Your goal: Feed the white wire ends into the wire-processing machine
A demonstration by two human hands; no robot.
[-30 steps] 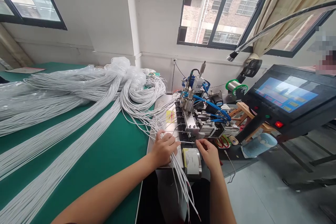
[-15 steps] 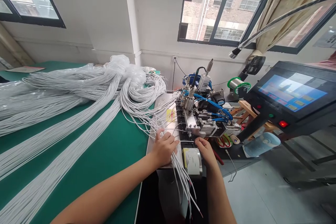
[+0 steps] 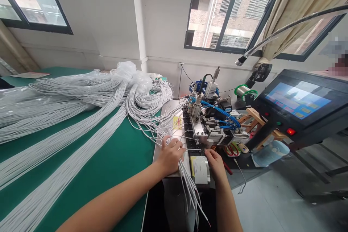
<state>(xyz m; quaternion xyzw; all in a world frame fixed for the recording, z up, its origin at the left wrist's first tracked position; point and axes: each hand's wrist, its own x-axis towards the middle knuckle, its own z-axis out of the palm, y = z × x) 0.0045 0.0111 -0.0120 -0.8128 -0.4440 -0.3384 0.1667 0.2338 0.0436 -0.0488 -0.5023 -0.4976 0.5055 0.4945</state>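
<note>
My left hand (image 3: 171,156) is closed around a bundle of thin white cables (image 3: 187,181), whose loose ends hang below over the table's front edge. From it a single white cable (image 3: 193,149) runs across to the black feed track of a bench machine (image 3: 199,130). The thumb and forefinger of my right hand (image 3: 214,159) are pinched at the far end of that cable; the very tip is hidden by the fingers. Just below lies a rounded metal part with paper labels (image 3: 200,174). Further back, several cables lie across the metal plate (image 3: 170,110) into the machine.
Long bundles of white cable (image 3: 89,145) cover the green table (image 3: 116,185) on the left, some in clear plastic. A touchscreen panel (image 3: 299,98) stands at right, above a blue translucent container (image 3: 272,153). A wire spool (image 3: 245,93) sits behind the machine.
The view has tilted up slightly, so everything sits a little lower. My right fingertips have shifted slightly right along the cable's end. My left hand keeps its grip on the bundle.
</note>
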